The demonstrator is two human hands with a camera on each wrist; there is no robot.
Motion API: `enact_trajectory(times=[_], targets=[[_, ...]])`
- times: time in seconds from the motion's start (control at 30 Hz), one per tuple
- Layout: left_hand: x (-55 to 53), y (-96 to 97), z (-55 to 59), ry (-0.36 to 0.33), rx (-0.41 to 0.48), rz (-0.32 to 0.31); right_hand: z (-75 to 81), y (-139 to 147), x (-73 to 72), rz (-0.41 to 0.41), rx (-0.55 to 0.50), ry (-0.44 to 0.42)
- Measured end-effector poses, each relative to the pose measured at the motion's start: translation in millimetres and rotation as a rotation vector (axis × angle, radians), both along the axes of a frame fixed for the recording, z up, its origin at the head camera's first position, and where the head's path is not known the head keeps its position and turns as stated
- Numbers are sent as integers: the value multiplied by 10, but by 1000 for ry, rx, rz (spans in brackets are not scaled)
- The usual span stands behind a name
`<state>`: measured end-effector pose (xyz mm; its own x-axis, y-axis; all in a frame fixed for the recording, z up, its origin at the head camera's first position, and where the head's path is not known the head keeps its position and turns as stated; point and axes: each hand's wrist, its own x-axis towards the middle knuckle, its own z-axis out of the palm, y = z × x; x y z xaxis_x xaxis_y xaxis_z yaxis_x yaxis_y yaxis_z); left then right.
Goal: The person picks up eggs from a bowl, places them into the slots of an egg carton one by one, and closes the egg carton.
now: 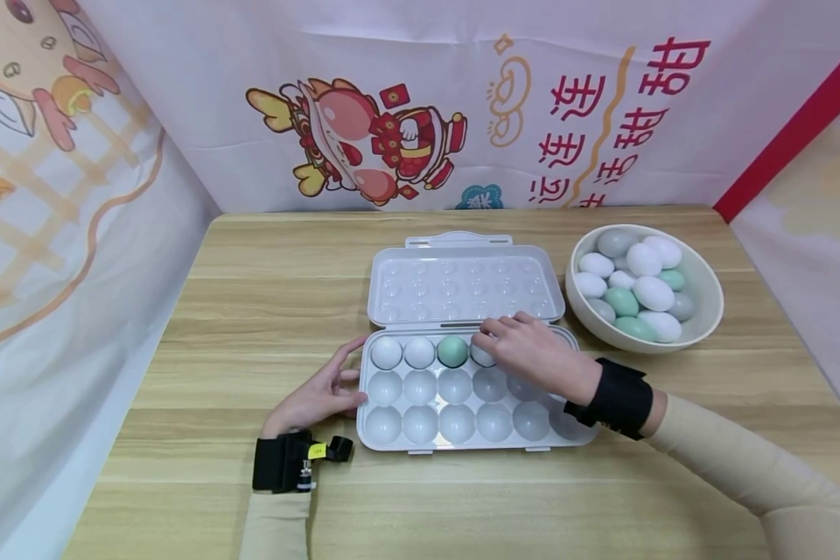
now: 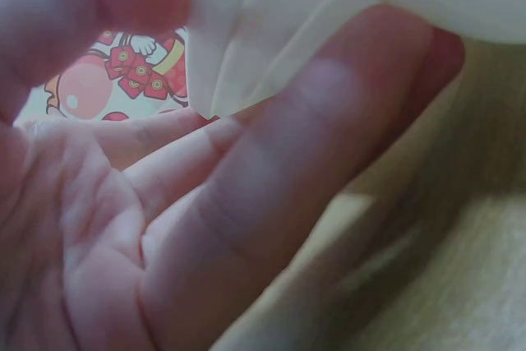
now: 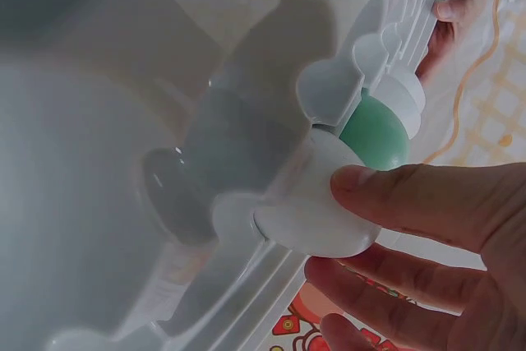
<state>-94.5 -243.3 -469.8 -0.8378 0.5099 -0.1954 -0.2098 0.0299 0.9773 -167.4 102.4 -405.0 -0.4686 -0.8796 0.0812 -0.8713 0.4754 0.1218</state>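
A light-grey plastic egg box (image 1: 430, 449) lies on the table with its lid (image 1: 465, 284) folded open to the back. In its back row sit two white eggs (image 1: 386, 352) and a green egg (image 1: 452, 351). Beside the green one, my right hand (image 1: 532, 354) pinches a white egg (image 3: 316, 203) between thumb and fingertips; in the right wrist view this egg sits at a cup. My left hand (image 1: 318, 397) holds the box's left end, its thumb and fingers against the side wall (image 2: 246, 30). The right hand and wrist hide part of the box's right side.
A cream bowl (image 1: 710, 315) heaped with white, green and grey eggs (image 1: 653, 293) stands at the back right, close to the lid. Printed cloth (image 1: 203, 93) hangs behind and beside the wooden table (image 1: 266, 303).
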Motion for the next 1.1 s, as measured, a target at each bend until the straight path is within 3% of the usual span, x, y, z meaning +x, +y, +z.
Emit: enact_trajectory(times=[0.57,0.83,1.1], targets=[[12,16,-3,11,-7,-3,-7,46,-17,-19,-34,-58],[8,23,-8,11,-16,-2,88,149,-49,-63,-52,-97],[7,13,-20,8,-23,-3,203,283,-125,-99,-53,-82]])
